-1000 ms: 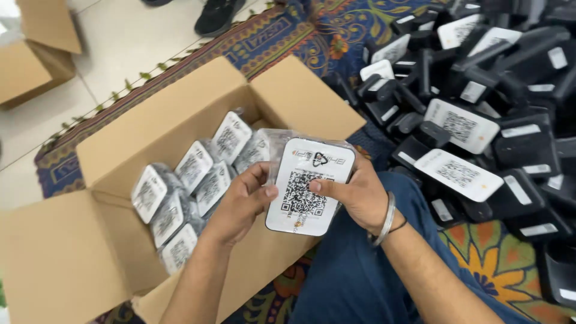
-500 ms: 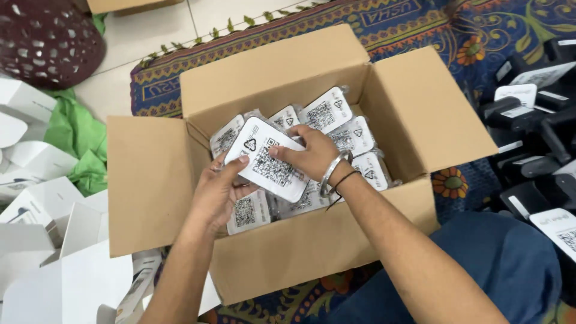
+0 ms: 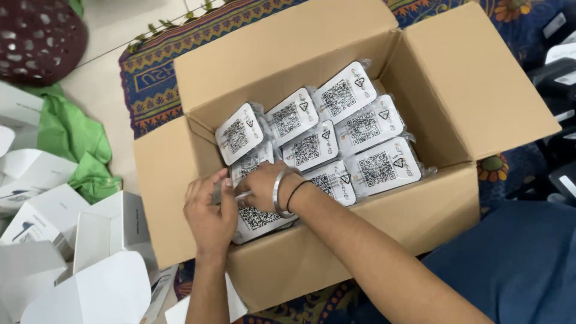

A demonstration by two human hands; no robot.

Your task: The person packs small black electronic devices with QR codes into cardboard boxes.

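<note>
Wrapped white device with a square black code on its face lies at the near-left corner of the open cardboard box, its face up and tilted toward the box's near wall; most of it is hidden, so its long axis cannot be told. Left hand rests on its left edge with fingers curled, while right hand, wearing a metal bangle, presses down on its top; both close on it, touching each other. Beyond them, more wrapped devices fill the box in leaning rows, faces up. White cartons lie left of the box, beside green plastic.
</note>
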